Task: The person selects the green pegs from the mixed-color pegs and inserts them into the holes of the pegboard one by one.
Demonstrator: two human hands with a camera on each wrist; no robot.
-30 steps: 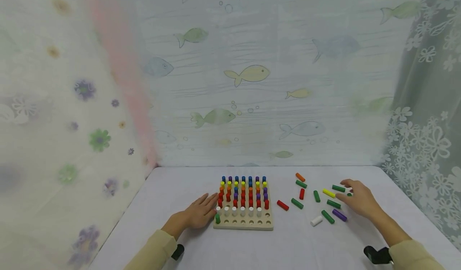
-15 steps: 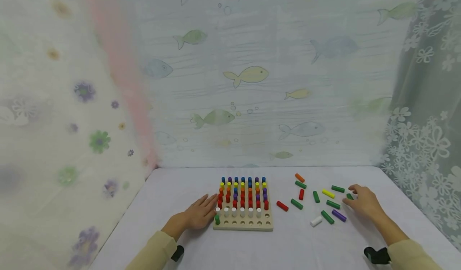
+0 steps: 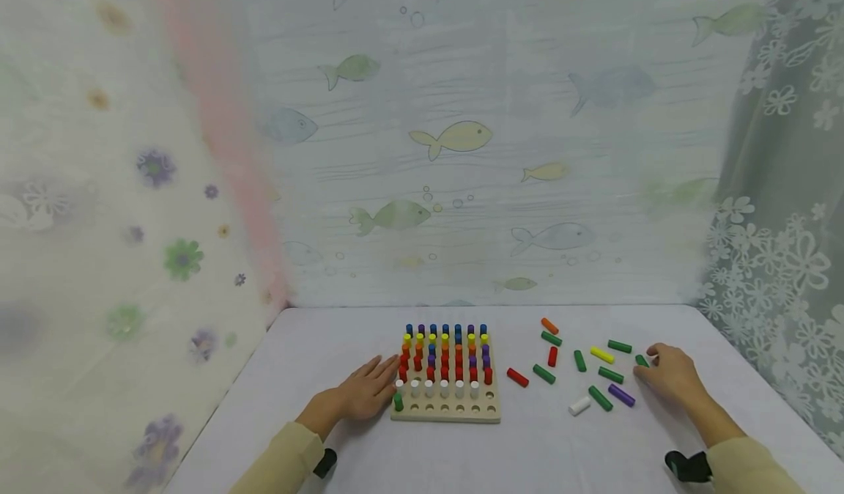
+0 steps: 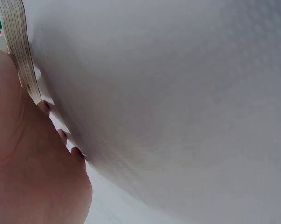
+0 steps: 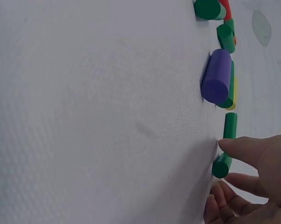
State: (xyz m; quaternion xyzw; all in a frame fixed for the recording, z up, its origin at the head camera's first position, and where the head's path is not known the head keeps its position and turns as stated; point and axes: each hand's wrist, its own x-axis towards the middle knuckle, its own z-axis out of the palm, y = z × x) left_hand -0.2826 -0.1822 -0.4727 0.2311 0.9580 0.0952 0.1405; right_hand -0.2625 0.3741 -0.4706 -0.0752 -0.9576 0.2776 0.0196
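Note:
My left hand [image 3: 364, 391] lies flat on the table, its fingertips against the left edge of a wooden pegboard [image 3: 448, 415]. Upright pegs stand in rows: blue and purple at the back, then yellow, orange, red and white. One green peg [image 3: 398, 403] stands in the front left hole. At the right, my right hand [image 3: 669, 374] pinches a green peg [image 5: 221, 167] lying on the table, thumb on one side and index finger on the other. The hand partly hides this peg in the head view. In the left wrist view, the board's layered edge [image 4: 20, 46] shows beside the hand.
Loose pegs lie between the board and my right hand: several green, two red, a yellow peg [image 3: 602, 355], an orange peg [image 3: 549, 325], a purple peg [image 3: 621, 395] and a white peg [image 3: 579, 405]. A white cloth covers the table [image 3: 527, 450]; patterned curtains stand behind.
My right hand has drawn back rightward from beside the yellow peg to the rightmost green peg, and its thumb and index finger have come closer together. The left hand has stayed in place.

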